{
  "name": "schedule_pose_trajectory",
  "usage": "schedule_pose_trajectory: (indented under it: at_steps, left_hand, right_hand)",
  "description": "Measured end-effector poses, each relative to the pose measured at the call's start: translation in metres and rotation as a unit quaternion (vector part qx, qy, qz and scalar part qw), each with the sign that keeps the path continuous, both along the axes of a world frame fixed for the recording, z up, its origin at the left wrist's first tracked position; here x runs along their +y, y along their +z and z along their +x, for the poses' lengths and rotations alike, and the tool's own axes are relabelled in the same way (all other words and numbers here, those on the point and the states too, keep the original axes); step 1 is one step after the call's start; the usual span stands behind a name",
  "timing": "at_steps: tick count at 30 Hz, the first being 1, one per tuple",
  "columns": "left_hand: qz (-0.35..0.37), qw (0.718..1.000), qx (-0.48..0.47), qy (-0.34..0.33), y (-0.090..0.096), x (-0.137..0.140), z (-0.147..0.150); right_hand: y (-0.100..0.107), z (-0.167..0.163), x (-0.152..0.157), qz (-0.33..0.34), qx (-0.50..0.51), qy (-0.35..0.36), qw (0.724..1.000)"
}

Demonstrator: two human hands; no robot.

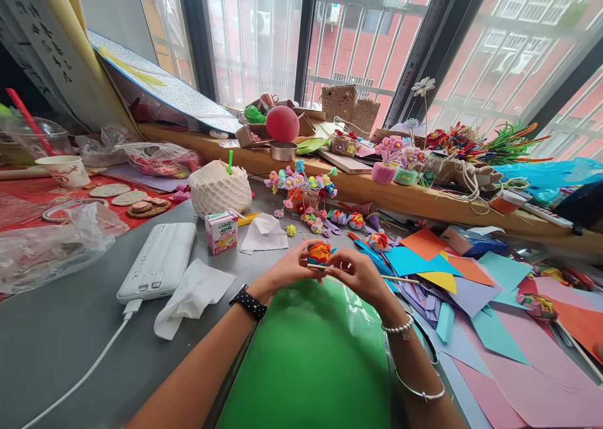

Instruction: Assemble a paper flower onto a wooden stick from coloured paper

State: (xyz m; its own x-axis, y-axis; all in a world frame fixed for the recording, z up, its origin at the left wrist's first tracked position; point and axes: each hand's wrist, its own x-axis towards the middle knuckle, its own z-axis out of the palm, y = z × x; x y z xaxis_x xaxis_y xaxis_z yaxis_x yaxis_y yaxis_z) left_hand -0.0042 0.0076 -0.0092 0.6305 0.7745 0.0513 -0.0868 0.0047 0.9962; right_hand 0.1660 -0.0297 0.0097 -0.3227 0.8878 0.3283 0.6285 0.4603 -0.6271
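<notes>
My left hand point(296, 266) holds a folded paper flower point(319, 252), orange and yellow with some blue beneath. A thin wooden stick point(400, 279) is pinched in my right hand point(358, 273). Its near end reaches across to the fingers of my left hand, just below the flower; I cannot tell whether the two are joined. Both hands are above the far edge of a glossy green board point(306, 360). Similar multicoloured paper balls, one of them an orange one point(378, 242), lie beyond my hands.
Coloured paper sheets point(532, 366) cover the table's right side. On the left are a white power bank point(157, 259) with a cable, crumpled tissue point(195, 294), a small drink carton point(222, 233) and a netted coconut point(220, 190). Crocheted flowers point(306, 193) stand behind.
</notes>
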Motion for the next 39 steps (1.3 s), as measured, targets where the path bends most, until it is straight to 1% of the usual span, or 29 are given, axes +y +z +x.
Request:
schedule_pose_trajectory:
  at_steps: [5, 8, 10, 11, 13, 15, 16, 18, 20, 23, 30, 35, 39]
  left_hand:
    - [-0.006, 0.999, 0.032, 0.025, 0.001, -0.001, 0.001]
    - [-0.016, 0.999, 0.025, 0.039, 0.0, 0.0, 0.001]
    - [-0.007, 0.998, 0.028, 0.049, 0.001, 0.001, 0.0]
    - [0.009, 0.997, 0.038, 0.062, 0.001, 0.001, -0.001]
    - [0.079, 0.988, 0.075, 0.109, 0.004, 0.002, -0.004]
    - [0.186, 0.962, 0.124, 0.159, 0.008, 0.002, -0.006]
    - [0.239, 0.945, 0.149, 0.167, 0.01, 0.002, -0.007]
    - [0.316, 0.916, 0.197, 0.151, 0.012, 0.001, -0.007]
    - [0.351, 0.898, 0.233, 0.126, 0.014, 0.0, -0.007]
    - [0.358, 0.889, 0.255, 0.125, 0.012, -0.001, -0.005]
    - [0.341, 0.895, 0.247, 0.145, 0.006, 0.0, -0.005]
    - [0.337, 0.895, 0.261, 0.136, 0.008, -0.001, -0.005]
    - [0.317, 0.904, 0.264, 0.115, 0.009, 0.001, -0.005]
  right_hand:
    - [-0.002, -0.004, 0.0, -0.011, 0.02, -0.003, 1.0]
    - [-0.002, -0.005, 0.001, 0.0, 0.021, -0.011, 1.0]
    - [-0.004, -0.004, 0.002, 0.013, 0.024, -0.025, 0.999]
    - [-0.005, -0.004, 0.002, 0.021, 0.024, -0.034, 0.999]
    - [-0.007, -0.003, 0.004, 0.035, 0.016, -0.052, 0.998]
    - [-0.01, -0.002, 0.005, 0.043, -0.001, -0.066, 0.997]
    - [-0.012, -0.002, 0.005, 0.044, -0.01, -0.07, 0.997]
    - [-0.014, -0.002, 0.005, 0.046, -0.023, -0.071, 0.996]
    - [-0.015, -0.003, 0.005, 0.05, -0.032, -0.066, 0.996]
    - [-0.014, -0.004, 0.004, 0.059, -0.042, -0.057, 0.996]
    - [-0.014, -0.005, 0.004, 0.082, -0.04, -0.053, 0.994]
    - [-0.014, -0.005, 0.004, 0.093, -0.043, -0.048, 0.994]
    - [-0.016, -0.005, 0.004, 0.099, -0.056, -0.052, 0.992]
